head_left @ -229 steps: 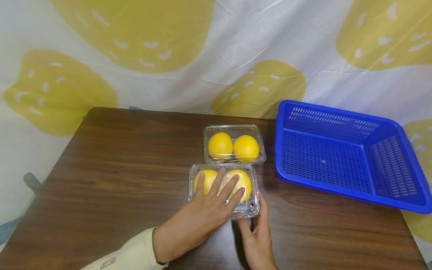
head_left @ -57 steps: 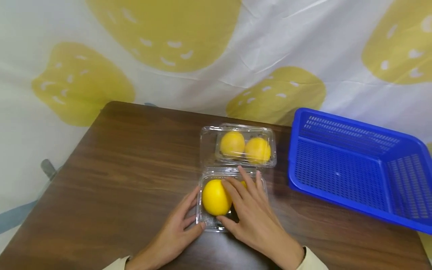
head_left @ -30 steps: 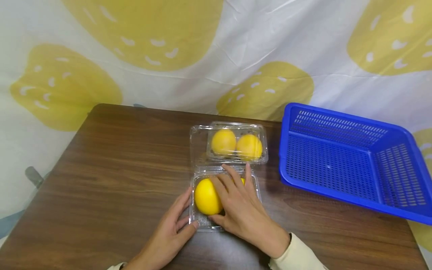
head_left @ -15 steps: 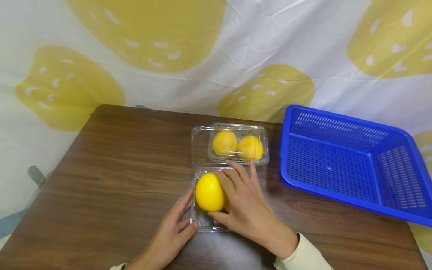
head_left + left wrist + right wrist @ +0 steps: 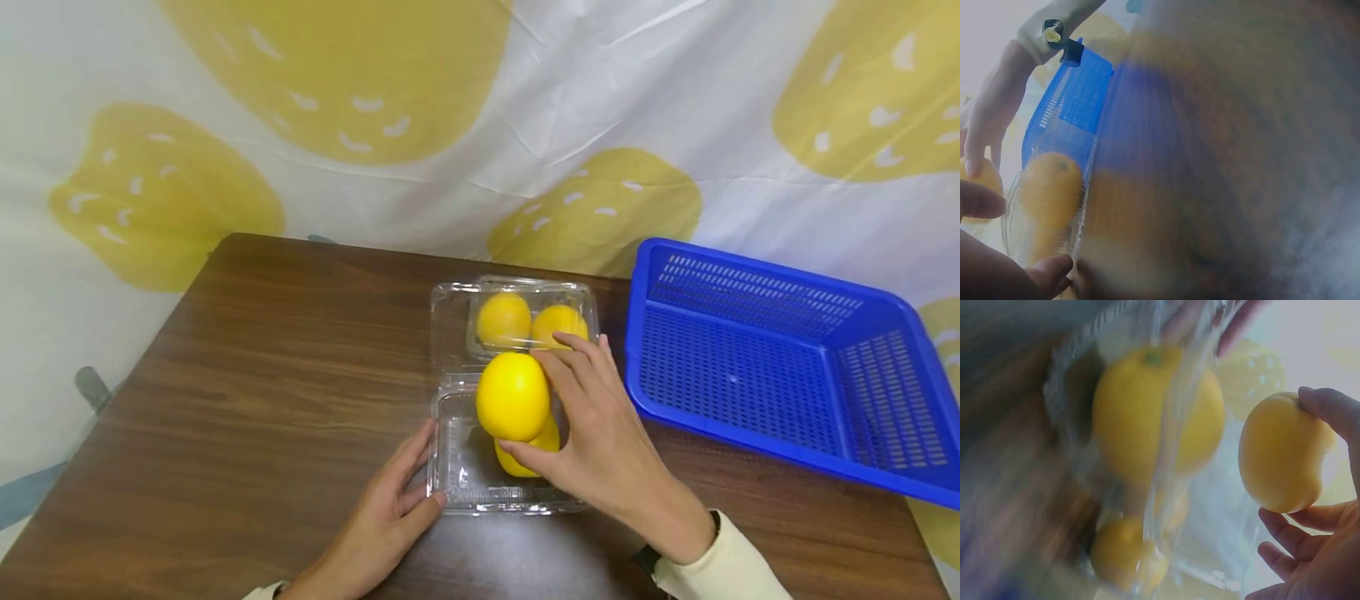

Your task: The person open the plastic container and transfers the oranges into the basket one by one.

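Right hand (image 5: 609,442) pinches fruit (image 5: 513,396) above the box (image 5: 461,450), left hand (image 5: 386,512) grips it at nine o'clock: likely a lift-out, calling for rim clearance.

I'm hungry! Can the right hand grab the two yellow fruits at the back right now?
Probably not: the right hand holds a yellow fruit, and clear plastic covers the two back fruits.

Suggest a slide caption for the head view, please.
The right hand holds a yellow fruit above an open clear container while the left hand grips its side.
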Tool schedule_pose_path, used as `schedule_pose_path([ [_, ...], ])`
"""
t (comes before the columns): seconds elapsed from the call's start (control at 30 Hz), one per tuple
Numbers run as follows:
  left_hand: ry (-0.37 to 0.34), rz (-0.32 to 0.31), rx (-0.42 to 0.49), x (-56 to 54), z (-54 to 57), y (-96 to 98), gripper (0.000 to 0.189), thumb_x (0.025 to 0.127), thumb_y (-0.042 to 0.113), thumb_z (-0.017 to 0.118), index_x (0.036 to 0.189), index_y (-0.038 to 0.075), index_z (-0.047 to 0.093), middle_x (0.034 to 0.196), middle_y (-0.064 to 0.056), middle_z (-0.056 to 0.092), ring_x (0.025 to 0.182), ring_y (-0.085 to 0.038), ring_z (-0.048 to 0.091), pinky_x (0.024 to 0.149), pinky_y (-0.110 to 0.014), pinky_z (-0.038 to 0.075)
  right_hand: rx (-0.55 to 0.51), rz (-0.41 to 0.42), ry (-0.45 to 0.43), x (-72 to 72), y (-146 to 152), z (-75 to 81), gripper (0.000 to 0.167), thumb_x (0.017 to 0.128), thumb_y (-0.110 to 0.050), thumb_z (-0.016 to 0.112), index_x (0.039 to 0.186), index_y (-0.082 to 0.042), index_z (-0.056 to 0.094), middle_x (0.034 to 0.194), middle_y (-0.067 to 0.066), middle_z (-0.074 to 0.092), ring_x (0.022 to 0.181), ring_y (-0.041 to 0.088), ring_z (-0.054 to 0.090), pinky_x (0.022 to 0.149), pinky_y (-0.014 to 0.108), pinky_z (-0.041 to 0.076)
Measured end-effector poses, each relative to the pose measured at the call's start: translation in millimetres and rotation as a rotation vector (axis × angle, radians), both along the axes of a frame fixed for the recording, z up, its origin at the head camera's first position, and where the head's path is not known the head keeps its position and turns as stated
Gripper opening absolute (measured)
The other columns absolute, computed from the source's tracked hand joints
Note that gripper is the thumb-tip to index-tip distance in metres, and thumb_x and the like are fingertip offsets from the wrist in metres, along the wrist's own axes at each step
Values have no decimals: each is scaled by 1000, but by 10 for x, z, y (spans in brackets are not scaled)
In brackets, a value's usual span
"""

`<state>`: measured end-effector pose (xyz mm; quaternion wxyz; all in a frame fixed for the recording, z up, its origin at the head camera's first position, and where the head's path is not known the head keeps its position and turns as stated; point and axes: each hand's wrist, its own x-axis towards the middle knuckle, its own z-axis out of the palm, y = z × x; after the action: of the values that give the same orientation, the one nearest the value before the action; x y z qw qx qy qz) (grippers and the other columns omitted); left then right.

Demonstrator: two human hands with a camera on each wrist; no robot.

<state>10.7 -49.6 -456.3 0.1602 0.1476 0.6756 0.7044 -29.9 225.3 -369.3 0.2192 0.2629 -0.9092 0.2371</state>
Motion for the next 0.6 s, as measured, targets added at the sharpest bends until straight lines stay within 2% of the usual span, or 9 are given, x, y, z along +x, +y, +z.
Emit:
schedule_pose_path([
  [0.27, 7, -9, 26, 1, -19, 4, 84, 102, -6, 66, 173, -2, 22, 181, -23, 18, 162, -46, 27, 120, -33, 47, -67, -62, -38, -25, 290, 164, 85, 68, -29, 106, 136, 1, 66, 136, 20, 67, 147, 43, 50, 130, 76, 23],
  [0.37, 10, -11, 22, 0, -21, -1, 83, 103, -5, 66, 174, -1, 23, 181, -23, 18, 162, -46, 27, 119, -34, 48, -71, -101, -67, -33, 390, 230, 84, 68, -29, 106, 137, -1, 67, 139, 19, 67, 148, 42, 48, 124, 76, 35],
  [0.5, 7, -16, 13, -1, -13, -10, 83, 103, -4, 67, 174, 0, 23, 181, -22, 17, 163, -46, 26, 120, -34, 47, -81, -154, -106, -61, 532, 312, 85, 69, -30, 106, 140, -4, 66, 144, 18, 67, 148, 40, 47, 110, 75, 48],
  [0.6, -1, -19, 10, -1, -5, -14, 83, 104, -3, 67, 174, 0, 22, 182, -21, 16, 163, -46, 26, 120, -33, 47, -91, -175, -119, -98, 642, 373, 84, 70, -28, 105, 140, -3, 66, 143, 19, 68, 148, 40, 46, 110, 75, 47],
])
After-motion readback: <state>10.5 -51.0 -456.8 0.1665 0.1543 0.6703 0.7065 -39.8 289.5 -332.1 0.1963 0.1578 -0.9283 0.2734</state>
